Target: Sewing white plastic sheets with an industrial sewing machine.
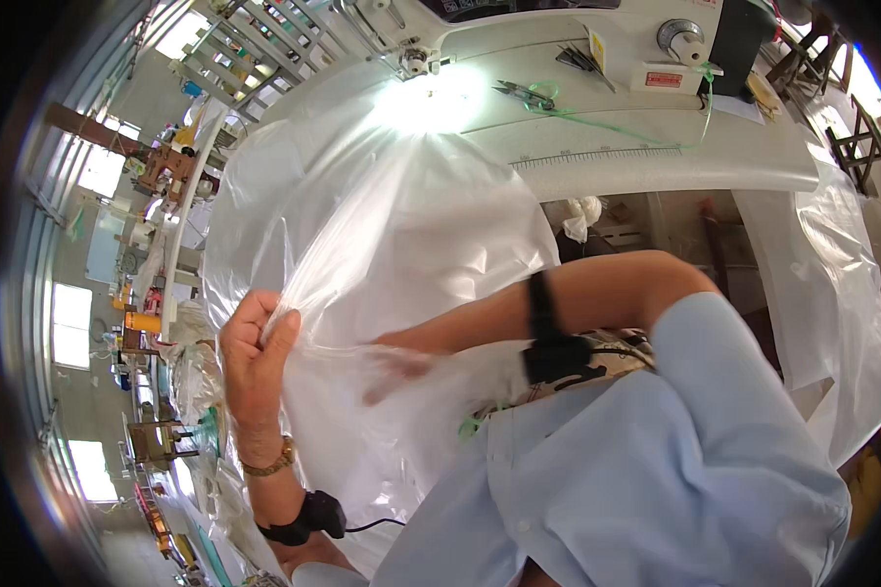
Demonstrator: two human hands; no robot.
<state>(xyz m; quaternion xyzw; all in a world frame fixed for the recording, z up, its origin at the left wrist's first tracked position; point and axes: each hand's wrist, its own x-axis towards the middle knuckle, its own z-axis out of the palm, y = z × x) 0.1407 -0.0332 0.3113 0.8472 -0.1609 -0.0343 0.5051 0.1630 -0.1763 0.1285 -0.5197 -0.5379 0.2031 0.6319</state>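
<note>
A large translucent white plastic sheet (440,235) spreads over the sewing table and hangs down toward my lap. My left hand (253,352) pinches a gathered fold of it between thumb and fingers, and taut creases run from there up toward the lit needle area. My right hand (401,367) reaches across to the left, low over the sheet, partly veiled by the film. Motion smears its fingers, so their grip does not show. The sewing machine (568,29) stands at the far side, its lamp glaring on the plastic beneath the needle.
Thread snips (527,95) lie on the machine bed with green thread (626,129) trailing right. Several dark slim tools (582,64) rest behind them. A printed scale (597,155) runs along the bed. More plastic sheeting (822,293) hangs at the right. Another machine (166,166) stands at left.
</note>
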